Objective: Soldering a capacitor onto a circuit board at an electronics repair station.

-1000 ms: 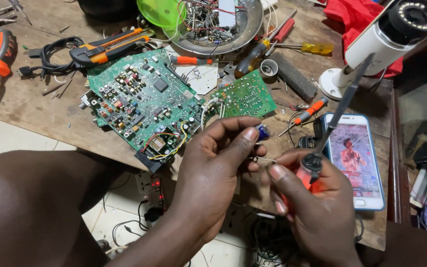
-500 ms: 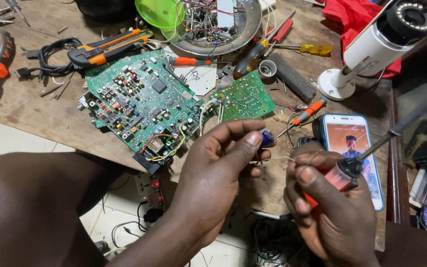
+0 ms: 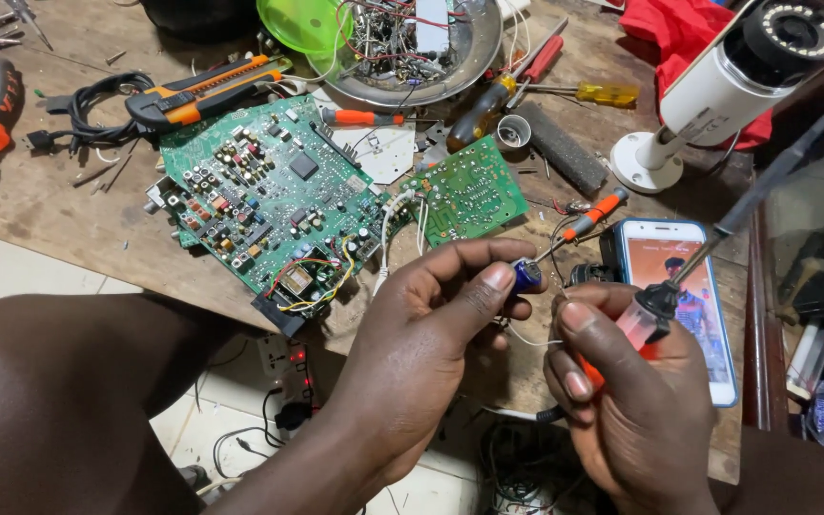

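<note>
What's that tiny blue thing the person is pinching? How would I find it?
Start at the big green circuit board on the wooden table. Go down and right to the left hand. Pinched at its fingertips is a small blue cylinder, the only blue part there, much smaller than the soldering iron in the right hand.

Bare wood (image 3: 59, 205) lies open left of the green circuit board (image 3: 269, 195); tools crowd the far edge.
</note>
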